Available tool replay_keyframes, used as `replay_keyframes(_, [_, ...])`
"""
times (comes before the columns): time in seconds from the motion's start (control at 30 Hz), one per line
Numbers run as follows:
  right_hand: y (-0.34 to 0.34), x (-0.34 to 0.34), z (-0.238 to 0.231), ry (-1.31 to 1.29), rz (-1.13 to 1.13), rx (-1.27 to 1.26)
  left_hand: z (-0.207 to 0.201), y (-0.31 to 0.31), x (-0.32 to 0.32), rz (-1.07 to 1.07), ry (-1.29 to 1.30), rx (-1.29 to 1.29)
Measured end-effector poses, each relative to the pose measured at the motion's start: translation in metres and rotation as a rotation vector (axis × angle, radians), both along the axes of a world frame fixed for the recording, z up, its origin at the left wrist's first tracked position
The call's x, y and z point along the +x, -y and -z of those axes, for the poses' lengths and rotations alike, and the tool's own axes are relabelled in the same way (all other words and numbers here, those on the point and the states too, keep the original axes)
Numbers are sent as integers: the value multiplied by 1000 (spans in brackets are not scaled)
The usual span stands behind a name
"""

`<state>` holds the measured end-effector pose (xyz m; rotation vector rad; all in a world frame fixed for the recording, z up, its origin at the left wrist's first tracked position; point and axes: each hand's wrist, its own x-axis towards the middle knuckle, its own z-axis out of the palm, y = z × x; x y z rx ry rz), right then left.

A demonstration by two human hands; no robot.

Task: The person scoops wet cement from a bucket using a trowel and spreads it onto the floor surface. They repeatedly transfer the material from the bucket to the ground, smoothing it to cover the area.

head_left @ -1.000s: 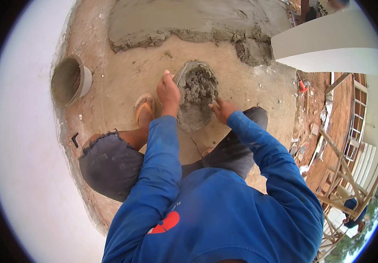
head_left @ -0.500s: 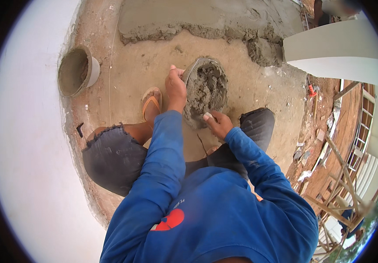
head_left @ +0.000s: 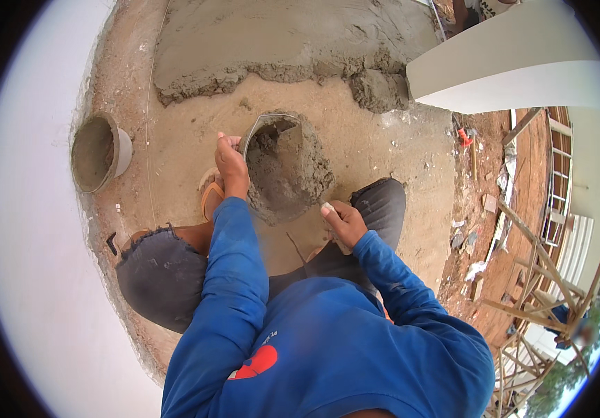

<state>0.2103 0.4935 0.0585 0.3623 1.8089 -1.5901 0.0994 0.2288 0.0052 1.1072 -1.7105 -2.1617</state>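
Observation:
A bucket (head_left: pixel 282 209) holding wet grey mortar stands on the floor before me, between my knees. My left hand (head_left: pixel 231 166) grips its rim on the left side, the thumb pointing up. At the bucket's near right side my right hand (head_left: pixel 345 224) is closed around the pale handle of what looks like a trowel (head_left: pixel 341 246). The tool's blade cannot be made out against the mortar. Wet mortar (head_left: pixel 317 164) is heaped at the right side of the bucket, and a hollow shows in the middle.
Freshly laid mortar (head_left: pixel 279 35) with a ragged edge covers the far floor. A second bucket (head_left: pixel 94 153) lies tilted by the white wall (head_left: pixel 28 209). A string (head_left: pixel 149 132) runs along the left. White column (head_left: pixel 509 63), rubble and timber (head_left: pixel 543 258) are right; a person is at far right.
The view has shifted, with the bucket now lower and further left. My right hand has drawn back from the bucket's inside toward my right knee. My left hand keeps its grip on the rim.

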Motion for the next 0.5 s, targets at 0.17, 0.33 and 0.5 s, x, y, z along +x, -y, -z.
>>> replay_keyframes(0.17, [-55,-45,-28,-127,-27,314,8,-4,1,-11,-29,9])
replay_keyframes(0.33, [-85,-145,-5,-696,-305,1053,29,-2,2,-35,-47,-41])
replay_keyframes(0.5, [-80,-227,8,-604,-377,1408,-6,-11,0,42,-18,-36])
